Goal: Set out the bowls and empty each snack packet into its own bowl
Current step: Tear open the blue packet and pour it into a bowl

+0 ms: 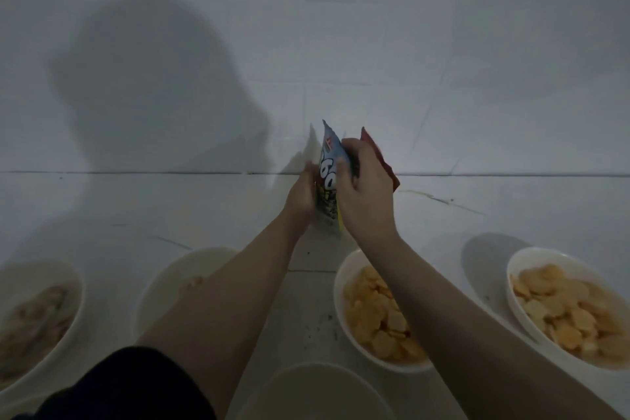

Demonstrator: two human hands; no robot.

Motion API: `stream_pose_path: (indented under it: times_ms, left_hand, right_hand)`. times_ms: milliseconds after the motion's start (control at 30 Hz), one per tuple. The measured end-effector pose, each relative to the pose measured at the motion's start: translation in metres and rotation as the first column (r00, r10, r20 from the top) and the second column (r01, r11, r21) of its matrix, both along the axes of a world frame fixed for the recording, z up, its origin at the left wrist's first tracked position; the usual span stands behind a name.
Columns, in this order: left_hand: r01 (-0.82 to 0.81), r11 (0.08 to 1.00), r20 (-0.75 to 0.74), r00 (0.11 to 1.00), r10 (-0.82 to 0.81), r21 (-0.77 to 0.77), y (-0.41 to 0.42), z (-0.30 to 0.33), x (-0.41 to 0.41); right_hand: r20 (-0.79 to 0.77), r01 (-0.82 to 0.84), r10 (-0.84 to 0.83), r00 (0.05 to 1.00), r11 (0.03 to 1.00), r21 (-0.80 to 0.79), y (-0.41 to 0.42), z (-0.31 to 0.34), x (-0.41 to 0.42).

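Observation:
Both my hands hold a light blue snack packet (329,177) upright above the white counter, near the wall. My left hand (301,193) grips its left side; my right hand (366,194) grips its right side, fingers curled over the top edge. A red packet (383,160) stands just behind my right hand, and I cannot tell whether that hand holds it. Several white bowls stand along the front: one with pale snacks at far left (51,314), one partly behind my left forearm (170,283), and two holding round yellow crackers (344,303) (521,266).
A further white bowl (317,382) sits at the bottom centre between my forearms; its contents do not show. A white tiled wall (443,44) rises behind the counter (136,208), with my shadow on it. Crumbs lie between the bowls.

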State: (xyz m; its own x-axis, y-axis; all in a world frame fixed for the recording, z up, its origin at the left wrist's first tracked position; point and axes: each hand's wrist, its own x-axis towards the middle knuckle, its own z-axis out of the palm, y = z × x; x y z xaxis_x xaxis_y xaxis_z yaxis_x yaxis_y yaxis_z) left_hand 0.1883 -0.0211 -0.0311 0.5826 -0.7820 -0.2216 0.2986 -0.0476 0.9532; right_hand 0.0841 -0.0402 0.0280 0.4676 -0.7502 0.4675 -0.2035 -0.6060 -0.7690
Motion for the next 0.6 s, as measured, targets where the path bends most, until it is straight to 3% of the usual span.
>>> stream_pose_path:
  times_ms: [67,200,367,600]
  left_hand:
    - [-0.015,1.0,-0.02,1.0,0.015,0.006,-0.005,-0.003,0.0]
    - [-0.147,0.985,0.098,0.986,0.138,0.09,0.001,0.001,-0.005]
    - [-0.249,0.966,0.058,0.966,0.253,-0.069,0.03,0.033,-0.02]
    - [-0.274,0.905,0.003,0.957,0.291,-0.324,0.084,0.098,-0.075]
  right_hand:
    - [0.016,0.035,-0.035,0.999,0.999,0.008,-0.005,-0.002,-0.001]
    - [0.116,0.057,-0.059,0.992,0.998,0.016,0.001,0.001,-0.005]
    - [0.276,0.023,-0.049,0.96,0.995,0.098,0.036,0.037,-0.021]
    - [0.475,-0.221,0.088,0.876,0.947,0.232,0.089,0.092,-0.092]
